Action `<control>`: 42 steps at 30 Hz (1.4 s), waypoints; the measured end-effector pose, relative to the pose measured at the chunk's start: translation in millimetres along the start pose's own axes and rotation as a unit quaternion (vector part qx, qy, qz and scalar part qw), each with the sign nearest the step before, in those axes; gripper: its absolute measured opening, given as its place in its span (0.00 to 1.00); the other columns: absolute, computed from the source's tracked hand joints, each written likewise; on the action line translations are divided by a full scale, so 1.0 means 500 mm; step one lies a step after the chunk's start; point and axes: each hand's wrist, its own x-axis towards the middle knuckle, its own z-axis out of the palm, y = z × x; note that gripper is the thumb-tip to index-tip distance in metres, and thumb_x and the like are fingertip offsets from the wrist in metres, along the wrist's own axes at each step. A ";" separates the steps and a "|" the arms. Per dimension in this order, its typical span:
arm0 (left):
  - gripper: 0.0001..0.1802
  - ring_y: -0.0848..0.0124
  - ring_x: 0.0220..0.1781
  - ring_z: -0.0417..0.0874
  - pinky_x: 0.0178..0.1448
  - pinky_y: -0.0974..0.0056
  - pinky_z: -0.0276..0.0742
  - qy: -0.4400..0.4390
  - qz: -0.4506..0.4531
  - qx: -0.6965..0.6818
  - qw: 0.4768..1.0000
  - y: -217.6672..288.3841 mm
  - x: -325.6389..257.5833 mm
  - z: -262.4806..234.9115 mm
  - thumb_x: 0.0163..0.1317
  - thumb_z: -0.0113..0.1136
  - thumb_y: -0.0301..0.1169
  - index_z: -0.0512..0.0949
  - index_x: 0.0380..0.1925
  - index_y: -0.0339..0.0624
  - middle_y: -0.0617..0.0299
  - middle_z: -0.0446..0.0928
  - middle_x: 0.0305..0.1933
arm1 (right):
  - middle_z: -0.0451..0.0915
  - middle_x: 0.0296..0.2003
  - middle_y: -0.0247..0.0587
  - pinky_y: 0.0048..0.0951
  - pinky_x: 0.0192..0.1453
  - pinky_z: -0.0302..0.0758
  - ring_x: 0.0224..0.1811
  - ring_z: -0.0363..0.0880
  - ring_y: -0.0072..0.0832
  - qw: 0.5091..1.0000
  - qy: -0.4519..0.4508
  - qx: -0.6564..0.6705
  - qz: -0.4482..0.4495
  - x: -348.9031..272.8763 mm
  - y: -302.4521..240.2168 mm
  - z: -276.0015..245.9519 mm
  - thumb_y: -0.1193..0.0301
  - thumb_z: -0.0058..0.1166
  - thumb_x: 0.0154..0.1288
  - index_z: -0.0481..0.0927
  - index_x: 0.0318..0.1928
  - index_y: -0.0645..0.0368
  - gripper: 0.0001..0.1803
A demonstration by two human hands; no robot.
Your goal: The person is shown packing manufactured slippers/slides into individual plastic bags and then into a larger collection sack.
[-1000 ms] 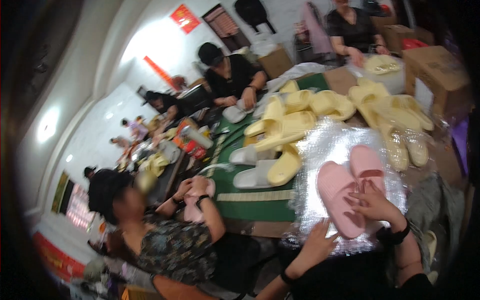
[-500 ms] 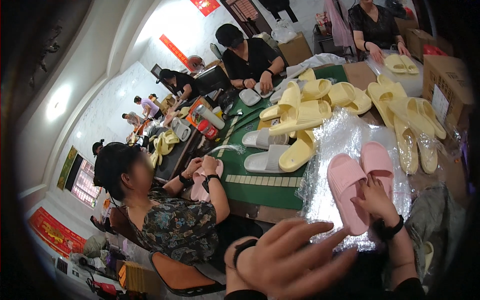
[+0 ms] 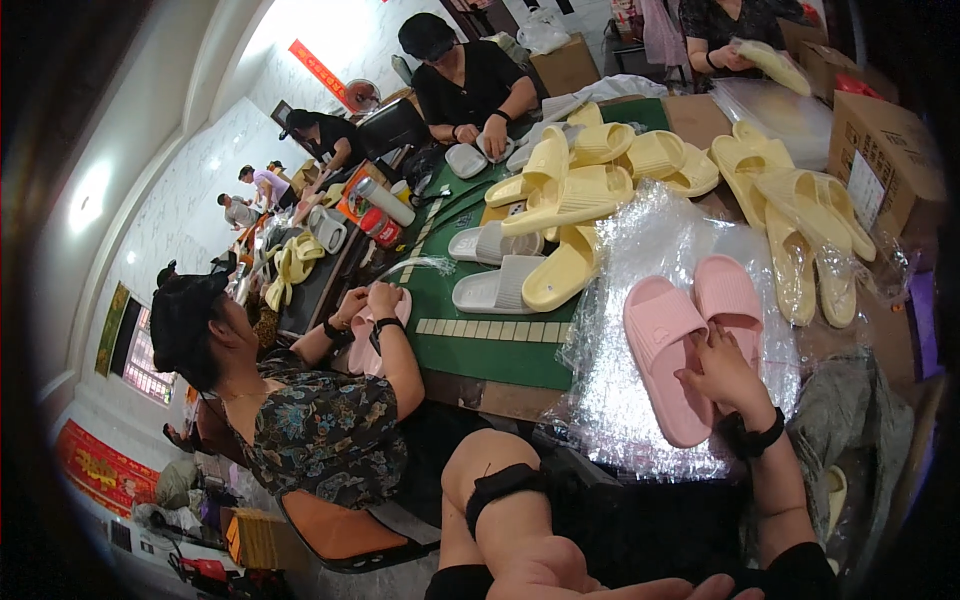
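Note:
A pair of pink slide slippers lies side by side on a stack of clear plastic bags. My right hand is on the pair where the two slippers meet, its thumb over the left slipper and its fingers against the right one. Part of the grip is hidden between them. At the lower edge, my left hand bends down from the wrist with nothing in it. Its fingers reach out toward the right and are partly cut off by the frame.
Yellow slippers pile up beyond the bags, beside grey slippers on a green mat. Bagged yellow slippers lie at right, near a cardboard box. A co-worker sits close at left, handling a pink slipper.
My left hand has dropped from beside the pink slippers to the lower edge. My right hand keeps its place on them. At far right, a person has lifted a bagged yellow slipper.

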 end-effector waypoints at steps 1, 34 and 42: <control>0.05 0.70 0.31 0.81 0.39 0.68 0.74 0.075 0.036 0.025 0.996 -0.008 -0.004 0.025 0.56 0.62 0.28 0.84 0.29 0.39 0.60 0.82 0.29 | 0.55 0.64 0.74 0.53 0.70 0.53 0.69 0.51 0.62 1.000 -0.001 -0.002 -0.001 0.001 -0.006 -0.002 0.53 0.57 0.57 0.63 0.63 0.67 0.40; 0.08 0.88 0.34 0.74 0.46 0.74 0.61 0.119 0.091 0.094 0.984 -0.014 -0.034 -0.001 0.58 0.62 0.35 0.81 0.20 0.56 0.79 0.79 0.24 | 0.55 0.63 0.75 0.54 0.70 0.52 0.69 0.51 0.61 1.000 -0.011 -0.007 0.017 0.003 -0.017 -0.003 0.51 0.57 0.57 0.62 0.63 0.71 0.42; 0.04 0.72 0.35 0.82 0.44 0.66 0.72 0.030 -0.034 -0.028 0.999 -0.006 -0.004 0.012 0.52 0.59 0.22 0.81 0.24 0.43 0.67 0.81 0.28 | 0.55 0.63 0.75 0.53 0.70 0.52 0.69 0.52 0.61 1.000 -0.005 -0.005 0.027 -0.004 -0.020 -0.013 0.52 0.56 0.58 0.63 0.62 0.72 0.41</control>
